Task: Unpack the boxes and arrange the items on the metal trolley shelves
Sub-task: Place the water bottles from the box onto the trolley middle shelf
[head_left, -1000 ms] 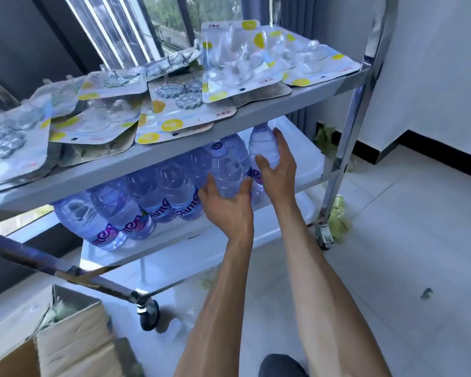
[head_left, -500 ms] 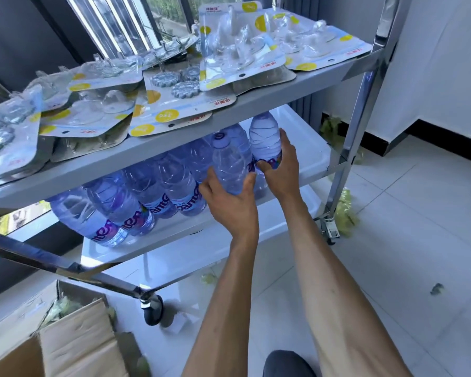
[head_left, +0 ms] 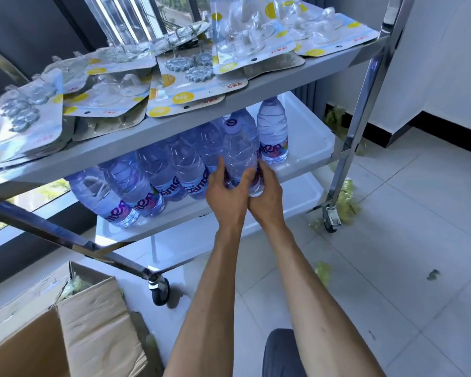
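Your left hand (head_left: 225, 191) and right hand (head_left: 267, 195) both wrap the base of one water bottle (head_left: 239, 156) at the middle shelf (head_left: 307, 148) front edge. Left of it a bottle row (head_left: 152, 178) fills that shelf; blister packs (head_left: 191, 69) cover the top shelf (head_left: 174, 123). Judging by the open cardboard box (head_left: 93, 322) at lower left, most unpacking looks done, though its contents are unclear.

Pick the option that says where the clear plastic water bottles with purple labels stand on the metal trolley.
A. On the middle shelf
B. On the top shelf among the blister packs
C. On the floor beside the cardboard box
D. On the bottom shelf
A: the clear plastic water bottles with purple labels stand in a row on the middle shelf of the metal trolley, under the blister packs, both hands gripping one.
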